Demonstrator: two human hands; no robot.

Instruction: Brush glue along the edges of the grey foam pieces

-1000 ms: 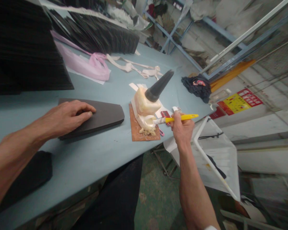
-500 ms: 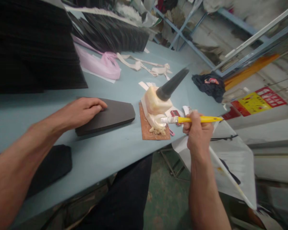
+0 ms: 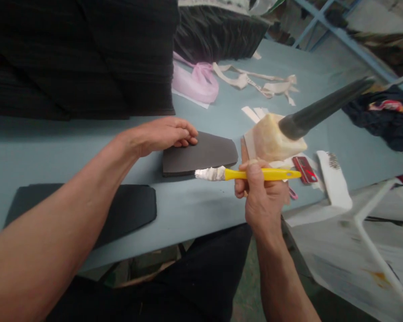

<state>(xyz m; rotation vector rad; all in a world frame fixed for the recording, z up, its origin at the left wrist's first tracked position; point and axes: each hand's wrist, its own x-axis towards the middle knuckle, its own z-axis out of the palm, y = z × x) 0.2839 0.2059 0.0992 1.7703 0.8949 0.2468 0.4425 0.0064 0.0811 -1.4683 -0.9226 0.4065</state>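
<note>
My right hand (image 3: 263, 190) grips a yellow-handled brush (image 3: 248, 174), its whitish bristle end pointing left, near the front edge of a dark grey tapered panel stack (image 3: 210, 154). Over the stack's left part is my left hand (image 3: 174, 134), fingers curled and pressed together; whether anything is between them is hidden. Behind my right hand stands a yellowish-white container (image 3: 270, 138) with a thick black tube (image 3: 322, 109) rising from it to the right. Under my left forearm, another dark panel (image 3: 130, 210) lies at the table's front edge.
A tall stack of black sheets (image 3: 80, 58) fills the back left. Behind are more dark sheets (image 3: 218, 33), pink wrap (image 3: 196, 82) and cream strips (image 3: 255, 82). A red box (image 3: 305, 170) and white piece (image 3: 334, 179) lie right, dark cloth (image 3: 379, 116) beyond.
The view has swung left. My right hand has carried the brush from the container's opening to the panel stack's front edge. My left hand's fingers have curled slightly above the stack.
</note>
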